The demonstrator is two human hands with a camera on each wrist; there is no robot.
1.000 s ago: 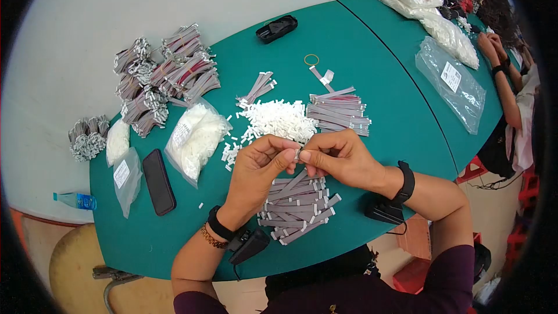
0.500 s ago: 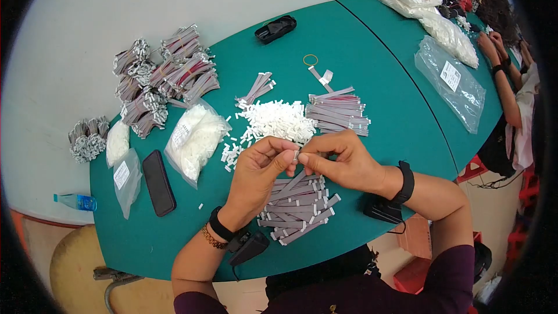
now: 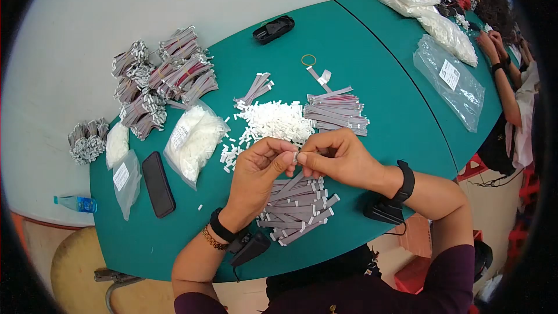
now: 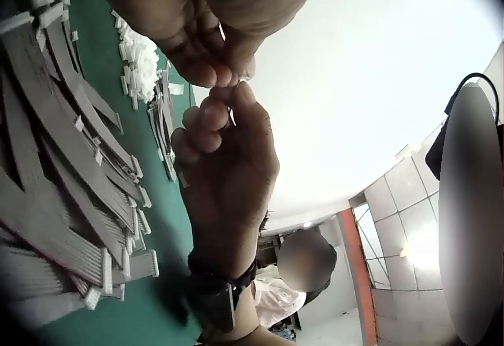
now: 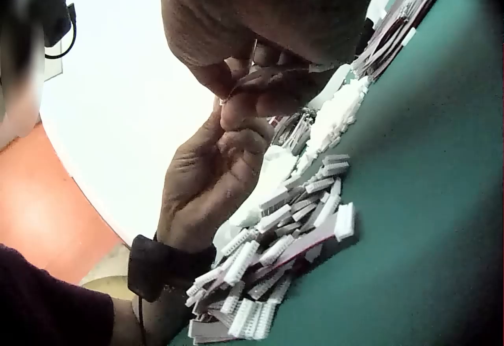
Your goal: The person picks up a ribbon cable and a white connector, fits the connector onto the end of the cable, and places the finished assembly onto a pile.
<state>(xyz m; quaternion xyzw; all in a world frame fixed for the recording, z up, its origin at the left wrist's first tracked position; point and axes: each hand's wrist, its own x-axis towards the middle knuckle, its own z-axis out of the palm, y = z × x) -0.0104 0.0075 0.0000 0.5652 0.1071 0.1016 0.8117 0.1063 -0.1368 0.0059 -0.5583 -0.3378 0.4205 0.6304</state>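
Note:
My left hand (image 3: 253, 174) and right hand (image 3: 346, 160) meet fingertip to fingertip over the table. Between them sits a small white connector (image 3: 295, 157), pinched by the left thumb and fingers and mostly hidden. In the right wrist view a flat grey ribbon cable (image 5: 272, 76) runs through the curled fingers of the right hand. Just below both hands lies a heap of ribbon cables with white end connectors (image 3: 299, 209). Beyond the fingertips spreads a pile of loose white connectors (image 3: 276, 121), with a stack of ribbon cables (image 3: 337, 111) to its right.
At left are bundled cables (image 3: 165, 72), a bag of white parts (image 3: 195, 139), a black phone (image 3: 158, 184) and a water bottle (image 3: 75, 203). A black case (image 3: 273, 29) and yellow rubber band (image 3: 308, 59) lie at the back. Another person's hands (image 3: 491, 46) work at far right.
Both hands stay together in nearly the same place. The white connector between the fingertips shows less than before, with only slight finger movement.

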